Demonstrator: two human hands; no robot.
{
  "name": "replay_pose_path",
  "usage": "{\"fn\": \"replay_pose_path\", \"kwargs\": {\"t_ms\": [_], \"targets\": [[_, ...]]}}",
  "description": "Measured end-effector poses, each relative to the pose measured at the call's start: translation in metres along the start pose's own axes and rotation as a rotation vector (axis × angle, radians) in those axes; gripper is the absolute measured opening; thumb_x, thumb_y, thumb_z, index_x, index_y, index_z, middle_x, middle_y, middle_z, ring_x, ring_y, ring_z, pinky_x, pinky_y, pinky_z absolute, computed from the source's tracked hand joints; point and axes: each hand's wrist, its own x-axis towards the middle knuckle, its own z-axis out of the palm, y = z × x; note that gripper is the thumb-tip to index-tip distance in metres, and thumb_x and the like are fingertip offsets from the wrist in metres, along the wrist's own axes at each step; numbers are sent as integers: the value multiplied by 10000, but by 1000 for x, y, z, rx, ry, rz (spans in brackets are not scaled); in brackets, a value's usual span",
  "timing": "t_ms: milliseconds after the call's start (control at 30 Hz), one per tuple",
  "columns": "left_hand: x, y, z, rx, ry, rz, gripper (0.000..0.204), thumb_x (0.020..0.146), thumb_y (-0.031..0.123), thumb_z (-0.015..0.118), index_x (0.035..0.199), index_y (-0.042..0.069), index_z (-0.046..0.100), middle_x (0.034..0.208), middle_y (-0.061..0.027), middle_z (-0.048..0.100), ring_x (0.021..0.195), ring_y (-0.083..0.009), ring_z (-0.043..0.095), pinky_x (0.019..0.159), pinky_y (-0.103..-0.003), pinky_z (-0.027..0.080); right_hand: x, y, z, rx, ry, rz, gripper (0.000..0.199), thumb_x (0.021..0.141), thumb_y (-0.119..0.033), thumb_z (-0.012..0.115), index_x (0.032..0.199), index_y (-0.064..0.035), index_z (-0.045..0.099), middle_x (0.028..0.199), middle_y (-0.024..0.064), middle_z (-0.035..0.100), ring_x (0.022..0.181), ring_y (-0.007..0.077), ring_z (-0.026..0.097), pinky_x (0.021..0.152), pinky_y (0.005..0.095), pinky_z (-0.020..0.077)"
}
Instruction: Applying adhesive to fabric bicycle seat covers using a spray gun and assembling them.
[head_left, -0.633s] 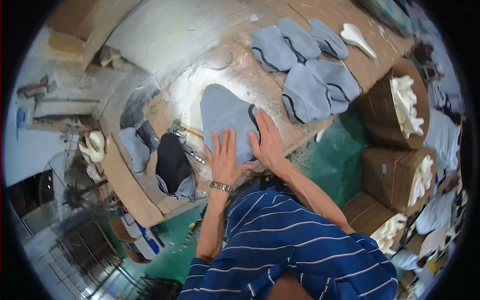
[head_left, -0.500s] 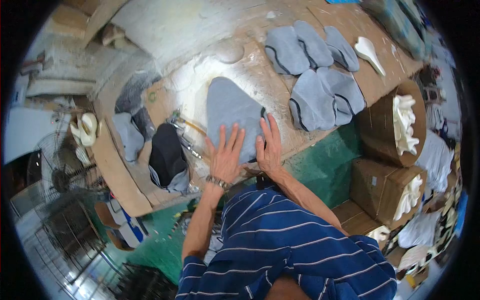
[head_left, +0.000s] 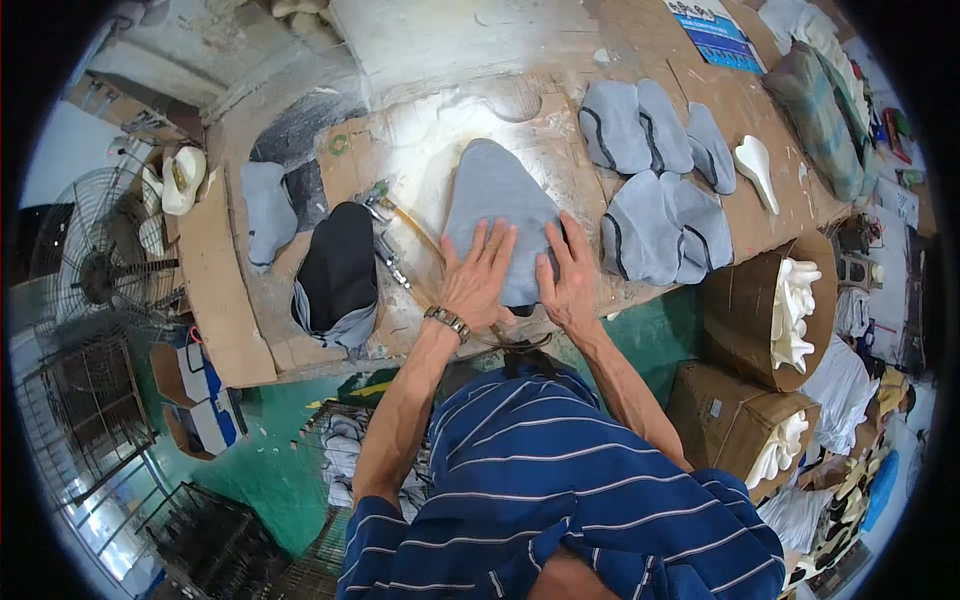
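A grey, tapered fabric saddle cover (head_left: 492,190) lies on the cardboard-topped bench, its narrow end pointing away from me. My left hand (head_left: 478,280) rests flat on the cover's near left part, fingers spread. Along its right edge lies my right hand (head_left: 569,285), fingers stretched forward and thumb apart, by a dark strip on the cover. Neither hand is closed round anything. Left of my left hand is a metal spray gun (head_left: 388,255) with an amber hose. Beyond it sits a stack of covers with a black inner side up (head_left: 338,268).
Several grey covers (head_left: 640,225) lie at the right, beside a white saddle-shaped piece (head_left: 756,172). Another grey piece (head_left: 267,212) is at the left. Boxes of white pieces (head_left: 740,405) stand right of the bench. A fan (head_left: 98,275) stands left.
The view has shifted, so the bench sits differently in the picture. Both hands stay on the cover; my right hand still lies along its right edge.
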Motion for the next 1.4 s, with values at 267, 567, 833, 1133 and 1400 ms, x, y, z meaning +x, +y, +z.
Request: {"fn": "replay_pose_path", "kwargs": {"t_ms": [267,567,833,1133,1400], "targets": [[6,-12,0,-68,31,1,1423,492,475,962,1628,33,227,1696,-165,272,1563,-364,256,1109,-795,246,2,10,9,0,-37,-107,340,940,-215,655,1198,-1,708,1360,189,624,1321,464,523,1108,540,422],[-37,-2,7,48,210,244,1200,607,429,899,1585,14,340,1678,-158,305,1577,-307,229,1267,-623,164,-10,8,-56,-155,-358,-468,907,767,-532,802,1477,-51,505,1527,158,494,1455,368,427,1218,530,305],[-12,-35,10,-44,204,399,1062,642,456,862,1510,-8,462,1586,-169,460,1489,-321,406,1254,-490,289,26,33,-42,-236,-658,-518,1002,667,-426,893,1513,-75,488,1589,84,476,1487,275,416,1246,500,278],[21,-62,4,-267,67,351,1054,656,578,854,1519,78,515,1610,-103,460,1512,-236,394,1260,-449,286,59,46,-31,28,-773,-350,840,743,-592,801,1399,-89,650,1534,68,562,1474,271,451,1232,513,296],[-23,-36,5,-28,199,388,1271,557,495,888,1602,40,324,1621,-133,425,1512,-299,376,1272,-460,275,24,0,-52,-284,-683,-492,1005,688,-448,886,1522,-63,477,1580,111,485,1465,323,435,1219,537,313]]}}
